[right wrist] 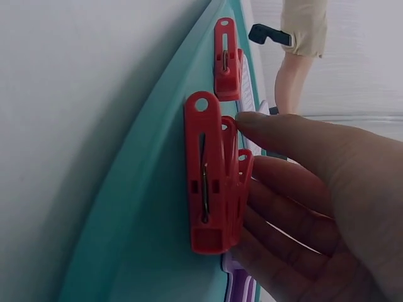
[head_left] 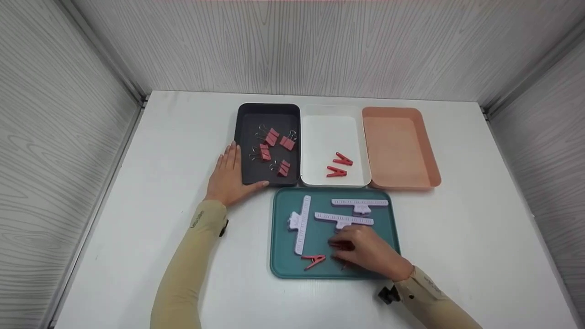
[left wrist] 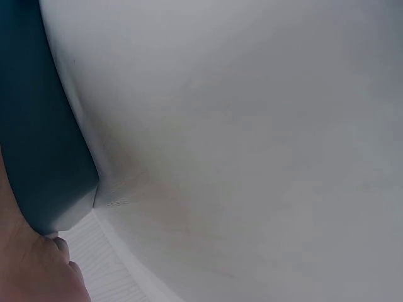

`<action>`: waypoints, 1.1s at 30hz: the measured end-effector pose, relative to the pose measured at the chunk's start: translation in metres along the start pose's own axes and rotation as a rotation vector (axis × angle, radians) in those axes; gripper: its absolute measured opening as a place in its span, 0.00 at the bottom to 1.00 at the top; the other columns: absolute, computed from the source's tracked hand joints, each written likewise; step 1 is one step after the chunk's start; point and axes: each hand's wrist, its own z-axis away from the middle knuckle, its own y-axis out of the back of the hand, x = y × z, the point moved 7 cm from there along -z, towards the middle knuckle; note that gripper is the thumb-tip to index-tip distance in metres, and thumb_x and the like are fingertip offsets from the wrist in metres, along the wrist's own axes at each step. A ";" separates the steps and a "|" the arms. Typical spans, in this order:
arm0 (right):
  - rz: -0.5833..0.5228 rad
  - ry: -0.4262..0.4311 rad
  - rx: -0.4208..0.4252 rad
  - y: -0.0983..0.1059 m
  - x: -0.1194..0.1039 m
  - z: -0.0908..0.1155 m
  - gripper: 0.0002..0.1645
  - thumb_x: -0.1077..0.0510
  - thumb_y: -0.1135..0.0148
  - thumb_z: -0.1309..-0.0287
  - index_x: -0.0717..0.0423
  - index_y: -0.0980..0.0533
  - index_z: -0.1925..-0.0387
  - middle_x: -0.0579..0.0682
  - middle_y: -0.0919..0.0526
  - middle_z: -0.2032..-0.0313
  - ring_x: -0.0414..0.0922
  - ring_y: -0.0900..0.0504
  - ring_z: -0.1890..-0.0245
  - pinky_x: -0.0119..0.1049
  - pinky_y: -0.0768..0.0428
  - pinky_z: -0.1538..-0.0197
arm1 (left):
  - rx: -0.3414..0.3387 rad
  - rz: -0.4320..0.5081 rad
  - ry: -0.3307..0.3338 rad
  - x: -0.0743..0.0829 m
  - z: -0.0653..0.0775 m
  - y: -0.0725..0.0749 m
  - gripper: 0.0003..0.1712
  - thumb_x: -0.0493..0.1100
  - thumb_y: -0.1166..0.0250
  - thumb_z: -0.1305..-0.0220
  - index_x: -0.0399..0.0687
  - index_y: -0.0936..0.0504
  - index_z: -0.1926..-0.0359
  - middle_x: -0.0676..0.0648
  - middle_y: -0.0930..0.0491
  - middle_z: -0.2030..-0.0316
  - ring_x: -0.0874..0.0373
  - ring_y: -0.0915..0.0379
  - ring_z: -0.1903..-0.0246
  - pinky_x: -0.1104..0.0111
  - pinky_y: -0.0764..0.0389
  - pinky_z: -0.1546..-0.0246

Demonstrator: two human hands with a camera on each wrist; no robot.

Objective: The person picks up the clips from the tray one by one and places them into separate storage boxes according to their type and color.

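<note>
My left hand [head_left: 227, 180] lies spread along the left side of the black tray [head_left: 267, 180], thumb at its front corner. In the left wrist view, part of that hand [left wrist: 38, 270] shows beside the dark tray wall [left wrist: 44, 119]. My right hand [head_left: 365, 249] is low over the teal tray [head_left: 283, 269], fingers bent loosely around red clothespins [right wrist: 204, 182]. In the right wrist view the thumb is at a clothespin's handle end and the fingertips are partly hidden behind it. Another red clothespin [head_left: 314, 261] lies to the left of this hand.
Three lilac ruler-like clips [head_left: 301, 228] lie in the teal tray. Several pink binder clips [head_left: 283, 168] are in the black tray. Two red clothespins [head_left: 337, 172] lie in the white tray [head_left: 330, 123]. At the right stands a salmon-coloured tray [head_left: 397, 146]. Wood-grain panels [head_left: 292, 45] enclose the table.
</note>
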 end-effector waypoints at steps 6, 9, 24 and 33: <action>-0.013 -0.010 -0.019 0.000 0.001 0.001 0.16 0.53 0.27 0.37 0.51 0.13 0.49 0.41 0.13 0.58 0.36 0.19 0.61 0.35 0.15 0.52 | -0.003 -0.001 -0.002 0.000 0.000 0.000 0.79 0.89 0.51 0.49 0.32 0.65 0.21 0.36 0.67 0.20 0.47 0.73 0.22 0.63 0.71 0.24; -0.011 -0.015 -0.023 0.001 0.002 0.001 0.17 0.53 0.26 0.38 0.51 0.13 0.48 0.41 0.13 0.57 0.36 0.19 0.60 0.36 0.15 0.51 | -0.001 -0.007 -0.001 0.000 0.001 0.000 0.79 0.89 0.51 0.48 0.32 0.64 0.21 0.36 0.67 0.20 0.47 0.73 0.22 0.63 0.71 0.24; 0.052 -0.022 -0.013 0.001 0.002 0.001 0.18 0.59 0.26 0.40 0.53 0.14 0.47 0.44 0.14 0.56 0.37 0.20 0.60 0.34 0.15 0.50 | -0.001 -0.003 0.006 0.000 0.001 0.001 0.79 0.89 0.50 0.48 0.32 0.64 0.21 0.36 0.67 0.20 0.47 0.73 0.22 0.61 0.70 0.24; 0.001 -0.012 -0.016 0.005 -0.001 0.002 0.20 0.62 0.26 0.40 0.51 0.14 0.45 0.44 0.14 0.55 0.37 0.19 0.59 0.31 0.16 0.49 | -0.012 0.001 0.012 0.000 0.000 0.001 0.79 0.89 0.50 0.48 0.33 0.66 0.21 0.37 0.69 0.20 0.48 0.75 0.22 0.62 0.71 0.24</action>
